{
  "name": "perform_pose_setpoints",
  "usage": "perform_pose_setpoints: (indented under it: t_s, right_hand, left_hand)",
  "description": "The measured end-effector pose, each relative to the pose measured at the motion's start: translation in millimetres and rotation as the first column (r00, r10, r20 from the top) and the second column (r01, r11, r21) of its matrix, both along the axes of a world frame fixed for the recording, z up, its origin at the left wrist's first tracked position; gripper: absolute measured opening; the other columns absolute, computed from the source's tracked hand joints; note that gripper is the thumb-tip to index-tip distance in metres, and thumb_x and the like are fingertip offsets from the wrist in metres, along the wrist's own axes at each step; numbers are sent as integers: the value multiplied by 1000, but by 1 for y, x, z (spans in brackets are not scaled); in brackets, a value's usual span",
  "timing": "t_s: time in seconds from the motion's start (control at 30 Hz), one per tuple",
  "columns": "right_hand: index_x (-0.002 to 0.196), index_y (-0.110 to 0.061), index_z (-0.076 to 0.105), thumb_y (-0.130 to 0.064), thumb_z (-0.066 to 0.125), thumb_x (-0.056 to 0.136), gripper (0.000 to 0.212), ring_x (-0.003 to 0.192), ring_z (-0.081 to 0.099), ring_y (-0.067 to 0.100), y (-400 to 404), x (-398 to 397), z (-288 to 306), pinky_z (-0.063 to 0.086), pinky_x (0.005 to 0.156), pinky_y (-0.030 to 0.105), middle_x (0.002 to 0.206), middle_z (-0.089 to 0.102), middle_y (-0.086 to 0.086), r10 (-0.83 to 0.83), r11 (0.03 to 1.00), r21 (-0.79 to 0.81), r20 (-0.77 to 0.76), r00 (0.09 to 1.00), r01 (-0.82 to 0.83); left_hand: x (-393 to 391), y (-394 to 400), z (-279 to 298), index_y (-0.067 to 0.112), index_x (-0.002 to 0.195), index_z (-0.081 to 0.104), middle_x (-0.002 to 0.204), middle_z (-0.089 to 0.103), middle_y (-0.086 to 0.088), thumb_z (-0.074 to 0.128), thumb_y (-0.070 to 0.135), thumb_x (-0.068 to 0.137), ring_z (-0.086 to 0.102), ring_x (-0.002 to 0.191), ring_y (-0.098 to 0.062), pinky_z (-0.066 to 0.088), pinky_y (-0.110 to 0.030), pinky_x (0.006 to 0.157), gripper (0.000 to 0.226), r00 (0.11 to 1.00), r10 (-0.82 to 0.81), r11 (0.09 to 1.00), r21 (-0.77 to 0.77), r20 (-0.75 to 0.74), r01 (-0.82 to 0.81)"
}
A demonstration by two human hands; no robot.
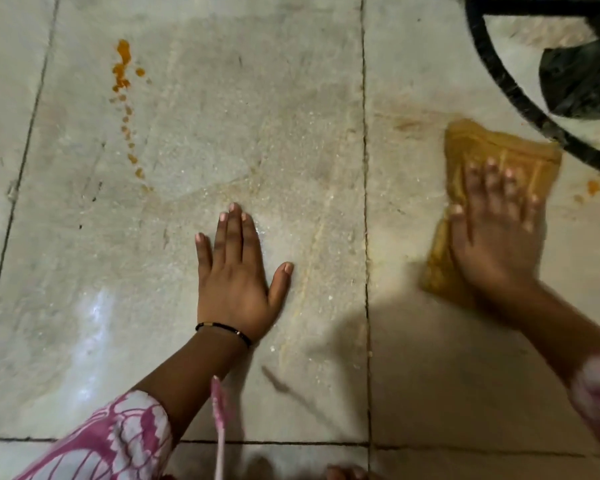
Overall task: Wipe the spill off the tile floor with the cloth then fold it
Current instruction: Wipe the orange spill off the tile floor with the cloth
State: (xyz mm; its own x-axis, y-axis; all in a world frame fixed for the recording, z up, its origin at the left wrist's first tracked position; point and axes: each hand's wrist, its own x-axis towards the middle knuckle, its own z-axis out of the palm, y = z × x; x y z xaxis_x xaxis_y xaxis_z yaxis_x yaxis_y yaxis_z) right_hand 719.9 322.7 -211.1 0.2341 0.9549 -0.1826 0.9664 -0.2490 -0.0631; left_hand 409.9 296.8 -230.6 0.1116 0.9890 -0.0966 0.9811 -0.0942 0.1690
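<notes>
Head view: the person leans over a pale tile floor (222, 140) crossed by dark grout lines. The left hand (238, 275) lies flat on the floor, palm down, fingers together and thumb spread, holding nothing; a thin black bracelet (222, 331) circles its wrist and a pink-and-white sleeve (111, 441) covers the forearm. The right hand (496, 233), blurred, presses flat with fingers spread on a yellow-brown cloth (492, 150), which lies bunched on the tile to the right of the vertical grout line, well apart from the left hand. The hand does not grip the cloth; it only bears down on it. A trail of orange spill (122, 69) runs down the upper left of the large middle tile, far from the cloth. Smaller orange spots (593, 187) sit just right of the cloth. A black curved bar (499, 74) and a dark object (579, 81) fill the upper right corner, the bar passing just beside the cloth's far edge.
</notes>
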Motion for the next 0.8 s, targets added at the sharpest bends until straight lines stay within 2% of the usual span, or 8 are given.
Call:
perform_pose_setpoints:
  t_s: [0.13, 0.27, 0.37, 0.53, 0.63, 0.67, 0.73, 0.8]
  right_hand:
    - [152, -11, 15, -42, 22, 93, 67, 144, 15, 38, -78, -57, -3, 10, 112, 59, 158, 14, 18, 142, 990, -5, 54, 988, -141]
    - [151, -11, 21, -43, 30, 89, 70, 144, 17, 38, -65, -103, -10, 9, 113, 60, 157, 19, 15, 287, 958, 1, 47, 957, -287]
    - [151, -11, 21, -42, 35, 89, 71, 145, 13, 36, -78, -108, -5, 12, 114, 60, 158, 16, 14, 365, 931, -4, 1, 931, -365]
    - [149, -22, 28, -41, 44, 85, 68, 144, 22, 26, -151, -63, -4, 19, 112, 54, 156, 22, 2, 557, 829, -39, -28, 830, -558]
    - [151, -31, 18, -48, 38, 90, 67, 144, 22, 24, -192, -9, 2, 19, 113, 50, 157, 21, 0, 439, 893, -82, -45, 897, -442]
    - [151, -34, 15, -52, 34, 91, 66, 144, 22, 25, -203, 7, 4, 20, 112, 50, 158, 18, 0, 362, 928, -77, -56, 931, -365]
    - [150, -36, 18, -62, 30, 88, 69, 144, 18, 26, -207, 35, 10, 20, 111, 55, 159, 15, 2, 173, 980, -81, -90, 981, -180]
    - [149, -38, 17, -70, 28, 83, 75, 145, 9, 23, -185, 59, 10, 10, 110, 62, 159, 10, 2, 8, 995, -96, -45, 999, -12]
  left_hand:
    - [-1, -1, -1, 1, 148, 14, 157, 10, -17, 23, 58, 91, 5, 145, -29, -3, -49, 116, 81, 1000, -1, 1000, 1, -6, 1]
    - [-1, 0, 0, 2, 149, 13, 157, 9, -17, 22, 59, 91, 5, 145, -29, -4, -48, 116, 82, 1000, -15, 1000, -2, -2, 15]
    - [-1, 0, 0, 3, 149, 13, 157, 10, -16, 22, 59, 90, 6, 145, -28, -2, -49, 116, 82, 1000, -18, 1000, -10, -8, 18]
    - [-2, -2, -4, 4, 149, 11, 158, 8, -15, 22, 59, 90, 4, 146, -27, -4, -49, 116, 82, 1000, 0, 1000, 19, 12, -1]
    - [23, -9, 10, -2, 147, 15, 156, 9, -20, 36, 43, 89, 7, 144, -33, 0, -53, 115, 76, 975, 97, 994, 38, 202, -106]
    - [42, -13, 17, -2, 146, 17, 155, 11, -21, 40, 37, 87, 9, 144, -35, 0, -53, 115, 75, 956, 41, 997, 53, 289, -59]
    - [84, -21, 28, 1, 147, 17, 156, 14, -18, 40, 36, 87, 9, 144, -29, -3, -47, 115, 73, 908, -187, 982, 103, 374, 160]
    - [119, -21, 29, 6, 149, 12, 157, 10, -12, 32, 44, 88, 5, 145, -22, -7, -44, 115, 74, 872, -371, 929, 114, 321, 353]
